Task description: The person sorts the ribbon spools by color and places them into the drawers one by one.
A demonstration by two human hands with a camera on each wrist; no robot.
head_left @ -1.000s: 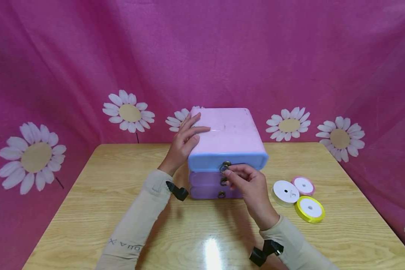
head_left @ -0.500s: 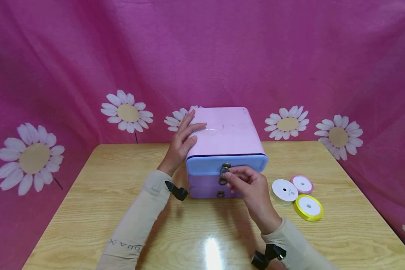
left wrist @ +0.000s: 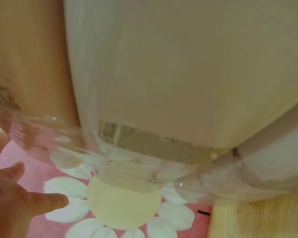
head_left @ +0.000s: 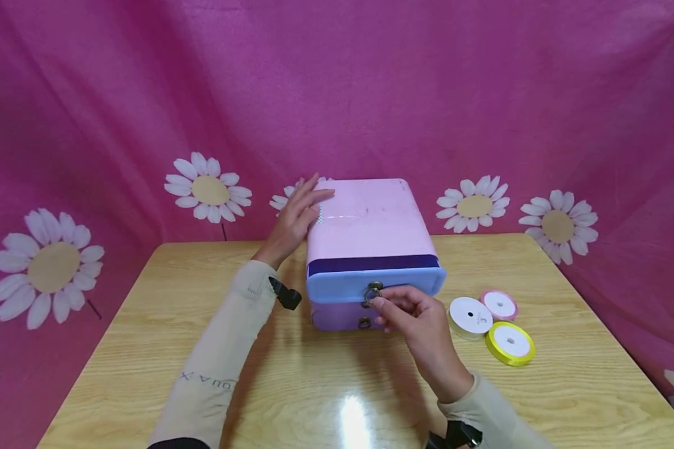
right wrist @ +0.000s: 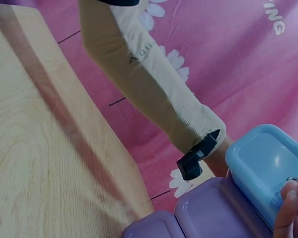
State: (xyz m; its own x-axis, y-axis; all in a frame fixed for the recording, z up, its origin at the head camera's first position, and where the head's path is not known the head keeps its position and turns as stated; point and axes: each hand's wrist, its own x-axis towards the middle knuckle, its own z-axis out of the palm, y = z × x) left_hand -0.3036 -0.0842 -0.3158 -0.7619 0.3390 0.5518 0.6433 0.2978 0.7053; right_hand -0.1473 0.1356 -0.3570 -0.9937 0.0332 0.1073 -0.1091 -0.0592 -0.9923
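A small chest of drawers with a pink top (head_left: pixel 379 227) stands on the table, one blue drawer (head_left: pixel 337 287) above purple drawers (head_left: pixel 337 317). The blue drawer sticks out, with a dark gap behind its front. My right hand (head_left: pixel 421 324) pinches the metal ring pull (head_left: pixel 372 293) on that drawer; in the right wrist view its fingertips (right wrist: pixel 289 198) meet the blue front. My left hand (head_left: pixel 292 221) rests with extended fingers on the left edge of the pink top. The left wrist view shows part of that hand (left wrist: pixel 15 198) beside the chest's pale side (left wrist: pixel 179 74). The drawer's contents are hidden.
Right of the chest lie three ribbon spools: a white one (head_left: pixel 470 317), a pink one (head_left: pixel 500 304) and a yellow one (head_left: pixel 511 343). Behind the wooden table (head_left: pixel 213 280) hangs a pink curtain (head_left: pixel 337 87) with daisies.
The blue drawer has slid out toward me, pulled by my right hand on its ring, and a dark gap has opened. My left hand has shifted slightly back and left along the top.
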